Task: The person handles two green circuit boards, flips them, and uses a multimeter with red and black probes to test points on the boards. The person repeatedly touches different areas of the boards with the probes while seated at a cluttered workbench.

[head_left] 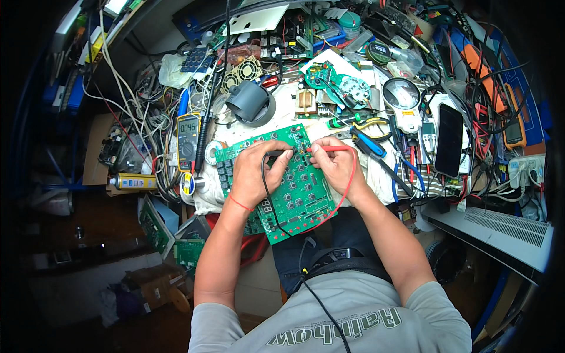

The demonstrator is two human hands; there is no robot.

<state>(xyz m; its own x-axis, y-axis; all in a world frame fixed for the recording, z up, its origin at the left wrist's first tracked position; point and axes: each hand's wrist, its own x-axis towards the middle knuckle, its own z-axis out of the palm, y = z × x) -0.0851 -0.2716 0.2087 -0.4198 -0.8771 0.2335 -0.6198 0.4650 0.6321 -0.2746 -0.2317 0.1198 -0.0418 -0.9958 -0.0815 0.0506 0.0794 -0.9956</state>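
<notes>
A green circuit board (pixel 315 209) lies tilted across the front edge of the workbench, its face set with rows of round buttons, black relays and a small digit display. My left hand (pixel 254 170) rests over its left half, fingers pinched on a black test probe (pixel 275 153) whose tip is hard to make out. From the right, my right hand (pixel 338 169) pinches a red test probe (pixel 334 148), pointed at parts near the board's upper right. Black and red leads loop down over the board. Left of it a yellow multimeter (pixel 188 141) stands with its screen lit.
A grey round holder (pixel 250 105) stands behind the board. Pliers (pixel 371 142), a magnifier (pixel 402 94) and a black phone (pixel 448 140) lie to the right. Tangled cables and loose boards crowd both sides. A spray can (pixel 134 181) lies at the left edge.
</notes>
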